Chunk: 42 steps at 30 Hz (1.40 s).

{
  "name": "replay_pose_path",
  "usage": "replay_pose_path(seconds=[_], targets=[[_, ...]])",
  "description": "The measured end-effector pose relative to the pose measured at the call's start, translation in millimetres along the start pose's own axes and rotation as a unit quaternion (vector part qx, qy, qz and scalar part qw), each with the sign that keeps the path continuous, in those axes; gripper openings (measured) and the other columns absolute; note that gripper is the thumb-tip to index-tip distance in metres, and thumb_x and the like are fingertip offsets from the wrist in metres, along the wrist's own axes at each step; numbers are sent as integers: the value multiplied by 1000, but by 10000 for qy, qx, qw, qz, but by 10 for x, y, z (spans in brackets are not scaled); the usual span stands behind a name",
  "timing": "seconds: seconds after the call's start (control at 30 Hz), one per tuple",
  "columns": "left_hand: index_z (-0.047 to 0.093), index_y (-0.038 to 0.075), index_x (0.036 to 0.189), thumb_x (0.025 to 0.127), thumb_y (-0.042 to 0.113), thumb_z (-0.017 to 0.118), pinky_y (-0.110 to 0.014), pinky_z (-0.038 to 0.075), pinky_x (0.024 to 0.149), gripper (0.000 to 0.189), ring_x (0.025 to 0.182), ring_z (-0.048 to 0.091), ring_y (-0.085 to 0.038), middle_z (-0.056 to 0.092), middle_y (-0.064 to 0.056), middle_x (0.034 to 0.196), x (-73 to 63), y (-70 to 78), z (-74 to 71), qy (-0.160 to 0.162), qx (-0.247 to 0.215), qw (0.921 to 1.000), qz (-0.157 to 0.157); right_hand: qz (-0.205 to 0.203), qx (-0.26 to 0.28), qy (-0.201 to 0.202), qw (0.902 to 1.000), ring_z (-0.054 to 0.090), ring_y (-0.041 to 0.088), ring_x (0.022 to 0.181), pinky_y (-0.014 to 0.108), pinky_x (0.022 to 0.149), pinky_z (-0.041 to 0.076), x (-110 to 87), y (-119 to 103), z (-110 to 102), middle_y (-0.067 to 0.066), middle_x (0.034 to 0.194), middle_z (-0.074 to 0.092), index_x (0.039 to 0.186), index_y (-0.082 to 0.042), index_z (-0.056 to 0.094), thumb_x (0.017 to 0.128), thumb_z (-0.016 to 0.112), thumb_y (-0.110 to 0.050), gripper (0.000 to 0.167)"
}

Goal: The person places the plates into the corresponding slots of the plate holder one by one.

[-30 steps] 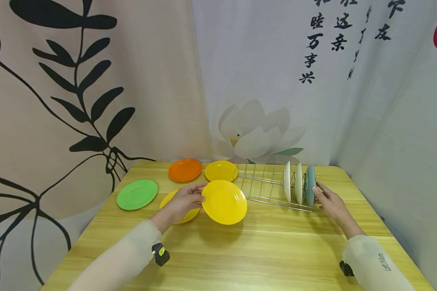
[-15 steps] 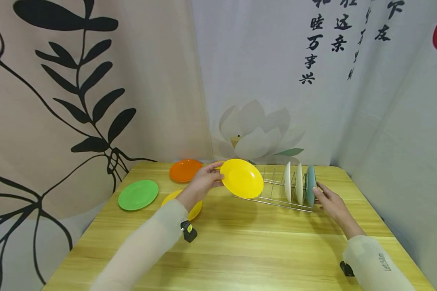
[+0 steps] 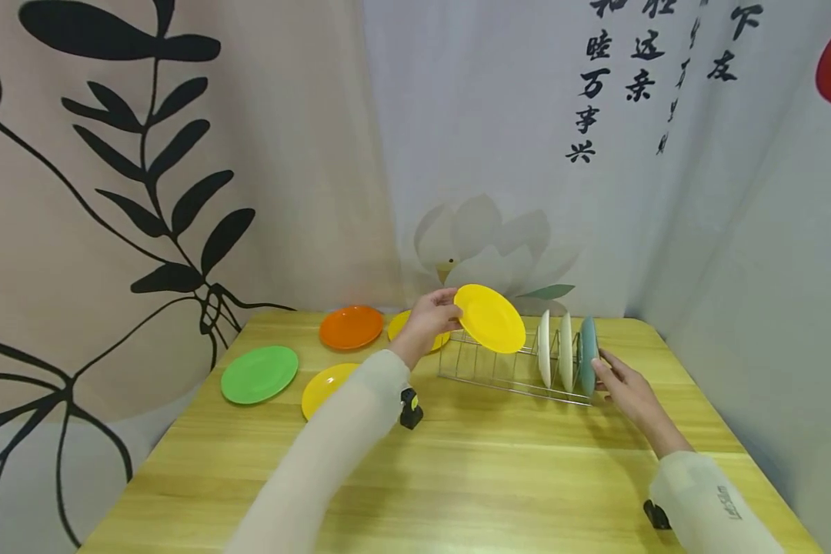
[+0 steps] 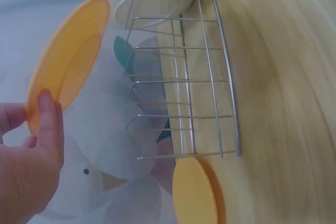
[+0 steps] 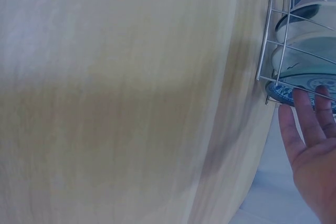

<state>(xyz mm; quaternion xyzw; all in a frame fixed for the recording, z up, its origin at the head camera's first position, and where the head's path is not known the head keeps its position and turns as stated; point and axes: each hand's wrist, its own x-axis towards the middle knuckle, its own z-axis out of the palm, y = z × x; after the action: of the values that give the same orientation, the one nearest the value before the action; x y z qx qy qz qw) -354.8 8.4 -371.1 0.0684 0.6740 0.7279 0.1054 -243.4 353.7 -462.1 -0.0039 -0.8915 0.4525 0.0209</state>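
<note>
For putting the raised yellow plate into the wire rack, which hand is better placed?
Probably the left hand: it holds the yellow plate near the wire rack, while the right hand touches the blue plate at the rack's end.

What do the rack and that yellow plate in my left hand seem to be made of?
Rack: metal wire, probably steel; thin, silvery rods with a sheen. Yellow plate: perhaps plastic or melamine, smooth and evenly coloured; glazed ceramic can't be ruled out.

Toward seven o'clock, a long off-white fabric left sleeve bears a blocky black wrist device marked yellow-green. Toward four o'clock, the off-white fabric right sleeve carries small dark lettering and another black device.
</note>
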Motion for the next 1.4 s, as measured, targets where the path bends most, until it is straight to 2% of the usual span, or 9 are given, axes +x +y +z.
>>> replay_pose_path(seconds=[0.17,0.3,0.53,0.77,0.93,1.03,1.13,1.3,1.4], targets=[[52,0,142,92,-7,60,-42,56,89,51,104,66,-29,62,-16,120,121,-24,147,144,94,9998,131,-16,1,6,10000,55,47,118,56,92,51,7,-23,17,36,140,43,158,-3,13,104,32,-56,78],[50,-1,143,92,-6,59,-41,57,87,52,101,67,-28,62,-17,119,176,8,271,178,487,9982,293,-31,-2,-13,10000,55,48,118,56,93,50,3,-32,19,37,141,42,158,-2,13,104,32,-55,78],[58,-2,136,94,-4,59,-43,58,83,41,91,69,-27,66,-17,110,229,18,468,236,1307,9891,631,-87,13,16,10000,56,47,117,56,92,51,33,-18,9,37,141,42,159,-4,13,104,32,-55,77],[57,-2,137,96,-1,60,-38,59,81,41,95,68,-28,64,-16,113,197,-60,675,101,1337,9894,567,-89,10,-11,10000,55,48,118,57,93,50,38,16,4,37,141,42,159,-4,13,105,32,-55,77],[58,-3,135,97,1,61,-38,58,84,38,102,66,-31,63,-17,116,153,-96,770,-193,1252,9896,687,-89,22,-36,10000,54,48,119,58,94,49,37,20,3,36,141,42,159,-5,12,104,32,-55,77],[58,0,136,98,6,62,-36,58,84,38,107,63,-28,61,-15,124,118,-113,755,-381,1270,9889,667,-110,27,-30,9999,55,48,118,57,92,50,40,15,17,36,141,43,159,-4,12,105,32,-54,76],[58,3,136,98,11,63,-36,57,85,39,110,61,-24,59,-15,132,85,-120,665,-516,1300,9881,639,-140,24,-20,9999,56,48,117,57,91,51,30,0,43,37,140,43,158,-3,13,105,32,-53,75],[59,5,136,98,13,63,-39,57,86,39,101,63,-22,63,-11,121,77,-91,423,-501,1109,9905,641,-165,-34,-1,9999,57,47,115,56,90,52,4,-35,40,37,139,44,159,-4,13,105,32,-53,75],[59,6,135,97,12,64,-43,56,89,39,101,63,-28,65,-10,114,78,-58,217,-374,795,9947,525,-181,-66,-13,9998,57,47,114,56,89,52,4,-43,27,37,140,43,159,-4,13,105,32,-52,74]])
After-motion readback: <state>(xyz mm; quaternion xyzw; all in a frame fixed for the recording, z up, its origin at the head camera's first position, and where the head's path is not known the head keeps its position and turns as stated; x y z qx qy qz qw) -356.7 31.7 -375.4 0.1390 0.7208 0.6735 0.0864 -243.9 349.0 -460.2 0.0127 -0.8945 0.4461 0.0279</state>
